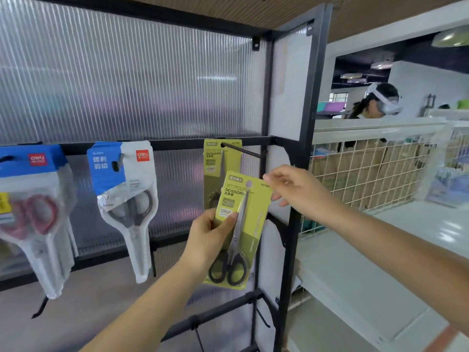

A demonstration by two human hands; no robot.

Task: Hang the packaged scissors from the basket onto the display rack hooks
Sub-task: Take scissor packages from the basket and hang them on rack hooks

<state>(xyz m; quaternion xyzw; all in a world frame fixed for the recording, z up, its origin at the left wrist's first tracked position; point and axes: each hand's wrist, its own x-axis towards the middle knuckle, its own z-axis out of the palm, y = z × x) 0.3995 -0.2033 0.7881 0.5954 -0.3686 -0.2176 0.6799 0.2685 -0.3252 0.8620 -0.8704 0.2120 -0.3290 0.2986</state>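
1. The left hand (206, 241) holds a green scissors pack (241, 229) by its left edge. The thumb lies on the front and the other fingers curl round the back.
2. The pack is tilted a bit, just below and in front of the black hook (242, 150).
3. Another green pack (215, 168) already hangs on that hook, behind the held one.
4. The right hand (302, 191) is at the pack's top right corner. Its fingers (272, 179) are bent and touch the corner.
5. Two blue and white scissors packs (127, 199) hang further left on the rack (308, 138).
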